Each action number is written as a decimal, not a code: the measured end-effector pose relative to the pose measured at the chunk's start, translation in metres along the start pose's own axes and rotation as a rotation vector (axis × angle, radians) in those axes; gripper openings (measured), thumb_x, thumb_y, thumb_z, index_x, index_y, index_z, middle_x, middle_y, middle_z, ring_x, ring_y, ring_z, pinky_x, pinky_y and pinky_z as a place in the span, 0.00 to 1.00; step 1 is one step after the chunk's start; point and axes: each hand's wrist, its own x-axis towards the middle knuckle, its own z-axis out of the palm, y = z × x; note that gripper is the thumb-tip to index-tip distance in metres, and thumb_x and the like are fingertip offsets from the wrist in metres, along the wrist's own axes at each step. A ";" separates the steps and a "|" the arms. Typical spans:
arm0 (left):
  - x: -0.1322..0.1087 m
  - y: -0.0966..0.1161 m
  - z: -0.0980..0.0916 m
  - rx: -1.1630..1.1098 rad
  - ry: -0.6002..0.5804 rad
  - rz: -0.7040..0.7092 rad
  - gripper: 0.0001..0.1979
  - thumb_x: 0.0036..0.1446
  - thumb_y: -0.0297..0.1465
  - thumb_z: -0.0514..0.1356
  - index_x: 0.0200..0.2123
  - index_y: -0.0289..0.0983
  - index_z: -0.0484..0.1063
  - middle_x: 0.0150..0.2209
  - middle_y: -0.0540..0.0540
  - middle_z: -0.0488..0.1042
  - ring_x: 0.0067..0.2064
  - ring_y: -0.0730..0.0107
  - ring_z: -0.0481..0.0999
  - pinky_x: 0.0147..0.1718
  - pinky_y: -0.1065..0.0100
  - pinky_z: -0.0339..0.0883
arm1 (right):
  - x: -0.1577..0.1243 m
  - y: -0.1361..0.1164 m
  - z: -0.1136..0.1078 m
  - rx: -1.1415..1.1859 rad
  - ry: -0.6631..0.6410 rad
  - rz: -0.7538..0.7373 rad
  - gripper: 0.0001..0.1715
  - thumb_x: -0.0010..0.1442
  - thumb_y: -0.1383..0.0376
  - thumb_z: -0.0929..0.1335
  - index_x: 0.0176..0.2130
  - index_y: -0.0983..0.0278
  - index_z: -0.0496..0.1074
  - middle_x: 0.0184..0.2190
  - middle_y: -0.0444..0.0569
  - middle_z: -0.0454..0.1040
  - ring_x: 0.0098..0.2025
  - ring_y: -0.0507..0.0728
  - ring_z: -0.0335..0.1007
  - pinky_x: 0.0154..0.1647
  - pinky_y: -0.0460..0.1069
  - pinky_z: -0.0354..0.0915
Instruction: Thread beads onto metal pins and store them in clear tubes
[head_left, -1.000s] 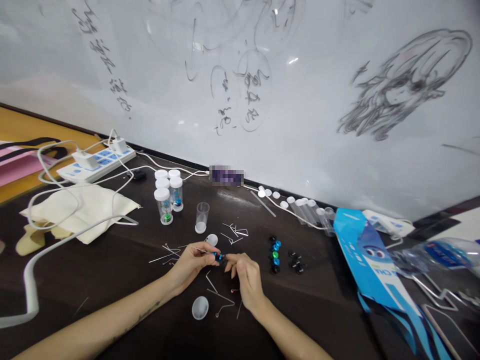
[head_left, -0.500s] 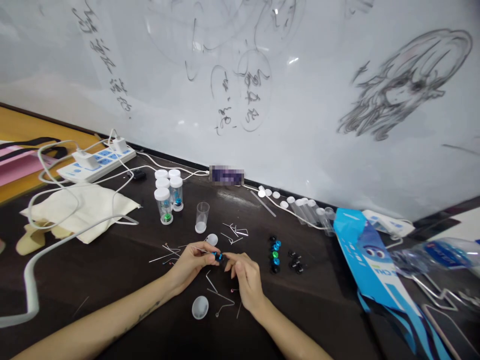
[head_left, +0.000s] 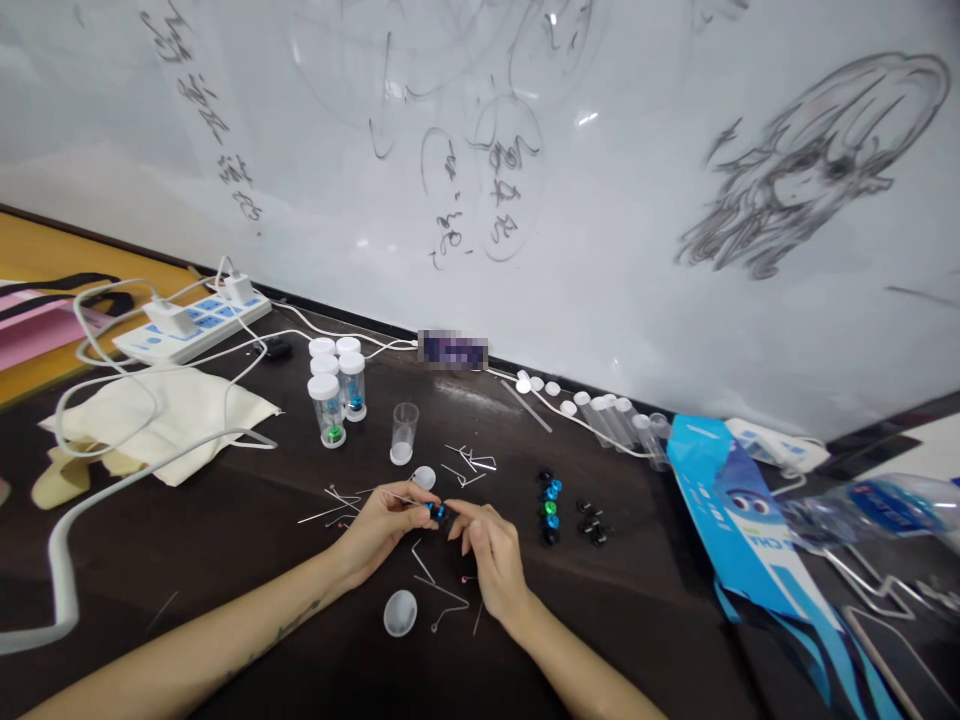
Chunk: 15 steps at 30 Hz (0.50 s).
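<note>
My left hand (head_left: 390, 520) is closed, pinching a small blue-and-black spool-like piece (head_left: 436, 512) in front of me. A thin metal rod appears to run back from that piece along my fingers. Curled in from the other side, my right hand (head_left: 491, 560) has its fingertips at the black end of the same piece. Its exact grip is partly hidden. Below my hands lie bent metal wires (head_left: 450, 605) and a clear round cup (head_left: 400, 613). Another small clear cup (head_left: 424, 479) sits just behind my left fingers.
Lidded clear jars (head_left: 328, 412) and an open clear tube (head_left: 403, 435) stand behind. More wires (head_left: 471, 465), colored spools (head_left: 552, 508) and black pieces (head_left: 592, 524) lie around. A power strip (head_left: 199, 325) is left; a blue bag (head_left: 739, 510) and bottle (head_left: 889, 508) are right.
Almost nothing differs. My right fingertips have shifted very slightly at the black end of the piece, while my left hand keeps its hold.
</note>
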 end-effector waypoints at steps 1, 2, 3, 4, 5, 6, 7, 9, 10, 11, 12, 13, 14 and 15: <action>0.000 0.000 0.000 -0.001 -0.001 -0.001 0.09 0.42 0.27 0.73 0.30 0.33 0.80 0.28 0.47 0.80 0.29 0.73 0.77 0.34 0.73 0.70 | 0.000 0.000 0.000 0.001 -0.002 0.000 0.24 0.71 0.57 0.54 0.50 0.59 0.73 0.27 0.44 0.74 0.27 0.53 0.68 0.40 0.52 0.60; 0.000 0.000 -0.001 -0.001 -0.003 -0.001 0.09 0.42 0.26 0.73 0.30 0.33 0.80 0.28 0.47 0.80 0.29 0.73 0.77 0.34 0.74 0.70 | 0.000 0.000 0.000 0.001 -0.002 0.001 0.24 0.71 0.57 0.54 0.48 0.59 0.74 0.27 0.44 0.73 0.27 0.53 0.68 0.39 0.51 0.59; 0.000 -0.001 -0.001 -0.002 -0.004 -0.002 0.09 0.43 0.26 0.73 0.31 0.33 0.80 0.28 0.47 0.80 0.29 0.73 0.77 0.34 0.74 0.70 | 0.000 0.000 0.000 0.001 0.000 0.004 0.24 0.72 0.57 0.54 0.48 0.59 0.74 0.27 0.44 0.73 0.27 0.53 0.68 0.40 0.51 0.59; 0.000 -0.001 -0.001 -0.003 -0.006 -0.002 0.09 0.43 0.26 0.73 0.31 0.33 0.80 0.28 0.47 0.80 0.29 0.73 0.77 0.34 0.74 0.70 | 0.000 0.000 0.000 0.000 0.002 0.007 0.24 0.72 0.57 0.54 0.48 0.60 0.74 0.26 0.44 0.73 0.27 0.53 0.68 0.40 0.52 0.59; 0.000 -0.001 -0.002 -0.003 -0.008 -0.002 0.09 0.43 0.27 0.73 0.31 0.33 0.80 0.28 0.47 0.80 0.29 0.73 0.77 0.34 0.74 0.71 | 0.000 0.000 0.000 0.000 0.003 0.009 0.24 0.72 0.57 0.53 0.49 0.60 0.73 0.27 0.43 0.73 0.27 0.53 0.68 0.41 0.52 0.59; 0.000 -0.001 -0.002 -0.005 -0.010 -0.002 0.09 0.43 0.27 0.73 0.30 0.33 0.80 0.29 0.47 0.80 0.29 0.73 0.77 0.34 0.73 0.71 | 0.000 0.000 0.000 0.000 0.003 0.010 0.24 0.72 0.57 0.53 0.50 0.60 0.73 0.27 0.43 0.73 0.26 0.53 0.67 0.42 0.52 0.59; 0.000 -0.001 -0.002 -0.006 -0.012 -0.003 0.09 0.42 0.27 0.73 0.30 0.33 0.80 0.29 0.47 0.80 0.30 0.72 0.78 0.34 0.73 0.71 | 0.000 0.000 0.000 0.000 0.001 0.010 0.24 0.72 0.57 0.54 0.50 0.60 0.72 0.27 0.43 0.73 0.26 0.53 0.67 0.42 0.52 0.59; 0.000 -0.001 -0.002 -0.007 -0.015 -0.006 0.09 0.42 0.27 0.73 0.30 0.33 0.80 0.28 0.47 0.80 0.30 0.72 0.78 0.34 0.73 0.71 | 0.000 0.000 0.000 -0.001 -0.002 0.010 0.25 0.72 0.57 0.53 0.47 0.60 0.74 0.26 0.44 0.73 0.26 0.53 0.67 0.40 0.52 0.59; 0.000 -0.001 -0.002 -0.008 -0.015 -0.007 0.09 0.42 0.26 0.73 0.31 0.33 0.80 0.28 0.47 0.80 0.29 0.72 0.78 0.34 0.73 0.71 | 0.000 0.000 0.000 -0.002 0.000 0.010 0.26 0.72 0.56 0.53 0.44 0.60 0.75 0.26 0.44 0.73 0.26 0.54 0.66 0.39 0.51 0.59; 0.001 -0.001 -0.002 -0.008 -0.015 -0.008 0.09 0.42 0.26 0.73 0.31 0.33 0.80 0.28 0.47 0.80 0.29 0.73 0.78 0.33 0.74 0.71 | 0.000 0.000 0.000 -0.003 0.002 0.012 0.26 0.72 0.56 0.53 0.42 0.60 0.76 0.25 0.44 0.72 0.27 0.54 0.66 0.38 0.51 0.59; 0.001 -0.001 -0.002 -0.008 -0.015 -0.008 0.09 0.43 0.26 0.73 0.31 0.33 0.80 0.28 0.47 0.80 0.29 0.73 0.78 0.33 0.74 0.71 | 0.000 0.000 0.000 -0.003 0.006 0.013 0.26 0.72 0.56 0.53 0.41 0.61 0.76 0.25 0.44 0.73 0.27 0.54 0.66 0.39 0.51 0.59; 0.001 -0.001 -0.002 -0.009 -0.015 -0.006 0.09 0.43 0.26 0.73 0.31 0.33 0.80 0.28 0.48 0.80 0.29 0.73 0.78 0.33 0.74 0.71 | 0.000 0.000 0.000 -0.003 0.010 0.014 0.26 0.72 0.56 0.53 0.43 0.61 0.75 0.26 0.44 0.73 0.27 0.54 0.67 0.39 0.51 0.59; 0.001 -0.001 -0.002 -0.010 -0.014 -0.004 0.09 0.43 0.26 0.73 0.31 0.33 0.80 0.28 0.48 0.80 0.29 0.73 0.78 0.33 0.74 0.71 | 0.000 0.000 0.000 -0.001 0.011 0.013 0.25 0.72 0.56 0.53 0.45 0.60 0.74 0.27 0.44 0.73 0.26 0.54 0.67 0.40 0.52 0.59; 0.000 -0.001 -0.002 -0.011 -0.015 -0.002 0.09 0.42 0.26 0.73 0.31 0.33 0.80 0.29 0.48 0.80 0.29 0.73 0.78 0.34 0.74 0.71 | -0.001 0.001 0.000 0.001 0.010 0.011 0.24 0.71 0.56 0.53 0.48 0.60 0.73 0.27 0.44 0.74 0.26 0.53 0.67 0.41 0.52 0.59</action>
